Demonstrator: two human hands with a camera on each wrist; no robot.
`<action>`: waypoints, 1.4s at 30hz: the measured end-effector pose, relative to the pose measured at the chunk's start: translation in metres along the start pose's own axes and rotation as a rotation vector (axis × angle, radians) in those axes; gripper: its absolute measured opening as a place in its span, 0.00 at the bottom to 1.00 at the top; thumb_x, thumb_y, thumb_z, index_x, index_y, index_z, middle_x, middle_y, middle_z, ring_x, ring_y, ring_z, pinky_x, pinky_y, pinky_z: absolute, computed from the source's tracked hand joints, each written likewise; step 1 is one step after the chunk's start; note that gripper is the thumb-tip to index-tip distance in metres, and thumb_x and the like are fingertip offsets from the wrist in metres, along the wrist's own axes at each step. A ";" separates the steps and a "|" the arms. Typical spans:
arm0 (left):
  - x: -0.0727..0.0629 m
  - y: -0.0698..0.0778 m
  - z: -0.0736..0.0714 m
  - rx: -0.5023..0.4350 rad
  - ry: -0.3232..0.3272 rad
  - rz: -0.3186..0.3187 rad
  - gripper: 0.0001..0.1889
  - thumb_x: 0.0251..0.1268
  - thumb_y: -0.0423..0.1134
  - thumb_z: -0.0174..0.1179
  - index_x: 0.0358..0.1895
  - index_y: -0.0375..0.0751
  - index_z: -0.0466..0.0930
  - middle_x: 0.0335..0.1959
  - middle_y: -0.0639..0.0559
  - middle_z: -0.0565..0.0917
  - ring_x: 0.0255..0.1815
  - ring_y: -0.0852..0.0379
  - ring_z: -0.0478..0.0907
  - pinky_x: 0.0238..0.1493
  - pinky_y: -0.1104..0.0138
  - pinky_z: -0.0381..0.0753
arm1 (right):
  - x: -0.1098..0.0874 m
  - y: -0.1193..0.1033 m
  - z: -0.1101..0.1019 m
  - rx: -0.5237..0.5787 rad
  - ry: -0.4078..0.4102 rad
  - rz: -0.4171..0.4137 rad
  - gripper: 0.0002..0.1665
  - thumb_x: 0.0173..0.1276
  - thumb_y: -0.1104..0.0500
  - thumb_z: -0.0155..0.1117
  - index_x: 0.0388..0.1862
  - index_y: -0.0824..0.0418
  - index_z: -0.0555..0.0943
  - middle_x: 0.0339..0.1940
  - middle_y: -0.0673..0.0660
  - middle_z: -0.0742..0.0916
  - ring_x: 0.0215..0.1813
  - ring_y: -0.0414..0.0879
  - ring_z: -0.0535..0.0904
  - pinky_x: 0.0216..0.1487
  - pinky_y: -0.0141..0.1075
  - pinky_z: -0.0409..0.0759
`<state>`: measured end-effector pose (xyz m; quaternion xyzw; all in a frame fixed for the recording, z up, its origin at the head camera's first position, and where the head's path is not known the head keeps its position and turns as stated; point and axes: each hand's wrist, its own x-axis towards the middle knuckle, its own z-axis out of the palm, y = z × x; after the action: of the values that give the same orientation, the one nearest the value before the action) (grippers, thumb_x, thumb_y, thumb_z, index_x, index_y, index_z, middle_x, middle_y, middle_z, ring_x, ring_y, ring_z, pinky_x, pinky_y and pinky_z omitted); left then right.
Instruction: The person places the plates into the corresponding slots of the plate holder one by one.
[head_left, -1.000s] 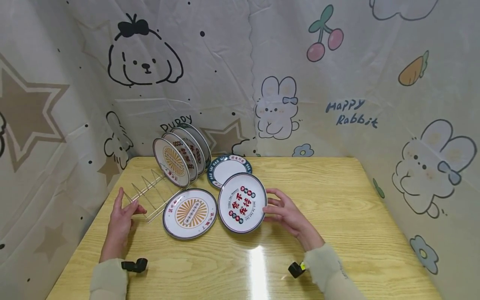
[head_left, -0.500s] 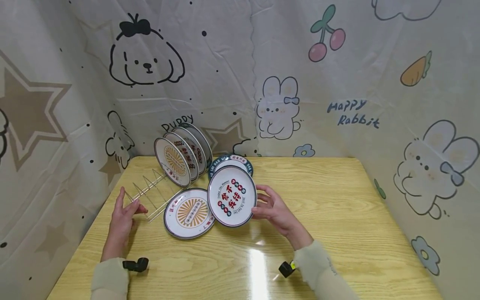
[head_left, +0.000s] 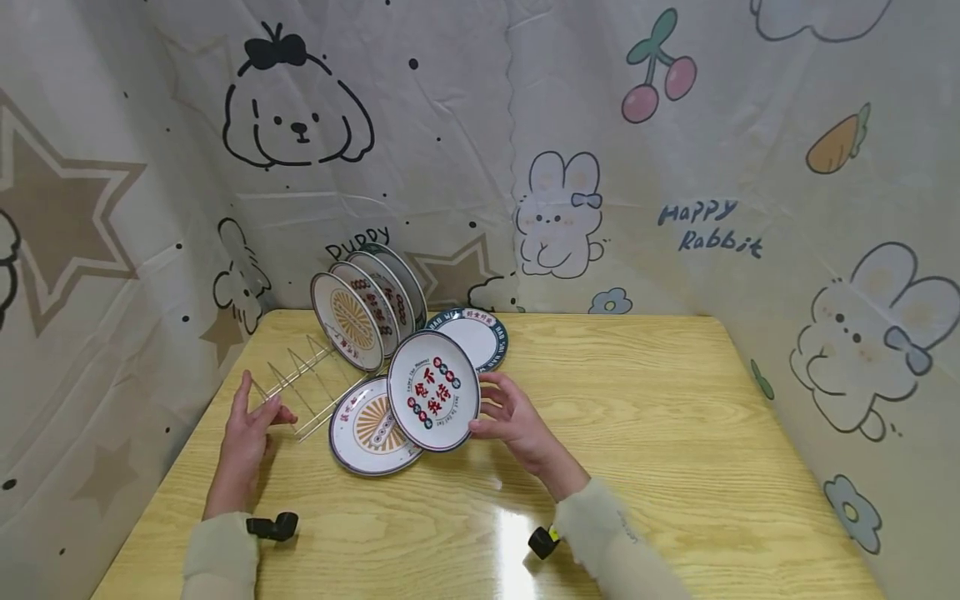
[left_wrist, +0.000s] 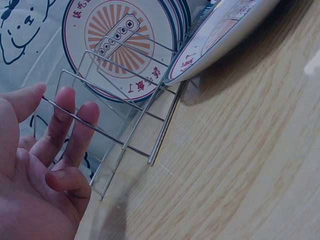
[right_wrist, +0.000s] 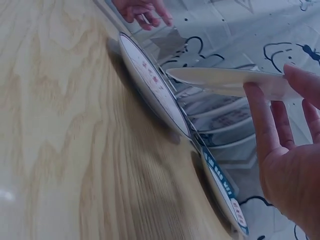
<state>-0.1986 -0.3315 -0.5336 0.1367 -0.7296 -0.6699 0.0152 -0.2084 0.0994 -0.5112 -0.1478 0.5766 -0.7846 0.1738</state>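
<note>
My right hand (head_left: 521,429) grips the right rim of a white plate (head_left: 433,392) with red characters, holding it tilted above the table. In the right wrist view this plate (right_wrist: 225,80) appears nearly edge-on, thumb and fingers on opposite faces. It overlaps a white plate with an orange sunburst (head_left: 352,433), which lies beside the rack. My left hand (head_left: 246,433) holds the near end of a gold wire plate rack (head_left: 281,382), fingertips at the end wire (left_wrist: 100,130) in the left wrist view. Several plates (head_left: 341,321) stand on edge in the rack's far part; its nearer slots hold nothing.
A plate with a dark green lettered rim (head_left: 491,354) lies flat right of the rack. The wooden table (head_left: 637,433) meets a patterned curtain (head_left: 465,125) at the back and sides.
My right hand has carried the red-lettered plate leftward, from beside the sunburst plate to partly over it. More of the green-rimmed plate shows now. My left hand stays at the rack.
</note>
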 end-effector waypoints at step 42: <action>-0.002 0.004 0.003 0.030 0.019 0.002 0.43 0.81 0.56 0.51 0.83 0.74 0.28 0.33 0.68 0.87 0.40 0.71 0.83 0.48 0.59 0.60 | 0.070 0.021 0.076 -0.295 -0.039 -0.095 0.51 0.64 0.76 0.69 0.79 0.39 0.67 0.67 0.63 0.78 0.68 0.58 0.78 0.73 0.61 0.68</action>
<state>-0.1982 -0.3282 -0.5295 0.1427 -0.7393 -0.6577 0.0207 -0.2366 -0.0020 -0.5069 -0.2138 0.6744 -0.6957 0.1241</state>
